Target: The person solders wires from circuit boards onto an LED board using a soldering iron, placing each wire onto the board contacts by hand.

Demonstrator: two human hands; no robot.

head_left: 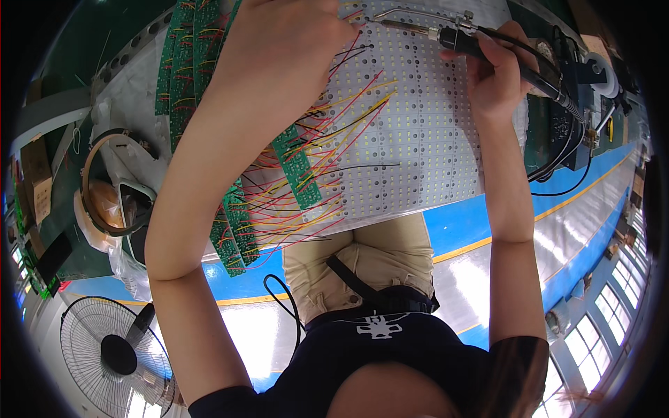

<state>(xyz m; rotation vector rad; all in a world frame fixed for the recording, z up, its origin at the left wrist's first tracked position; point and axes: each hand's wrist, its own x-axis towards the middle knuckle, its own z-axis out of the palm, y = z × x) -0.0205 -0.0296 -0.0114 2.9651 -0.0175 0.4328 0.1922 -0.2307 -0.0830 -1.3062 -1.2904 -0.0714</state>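
Observation:
My right hand [498, 73] is closed around the dark handle of a soldering iron [456, 42]. A thin metal solder-feed tube [411, 12] is clamped along the iron, and its tip is close to the iron's tip. My left hand [300, 38] is closed, with its fingertips just left of those tips. Its own back hides what it grips; thin red and yellow wires show beside the fingers. Under both hands lies a pale panel [432, 139] with rows of small yellowish components and dark round holes. Green circuit boards [296, 171] with red, yellow and black wires [348, 143] lie across its left part.
More green boards [185, 63] lie at the upper left. A round hoop [90, 184] and clear plastic bag are left of the panel. At right are a dark soldering unit [575, 132], its cables and a white spool [603, 73]. A black fan [118, 355] stands lower left.

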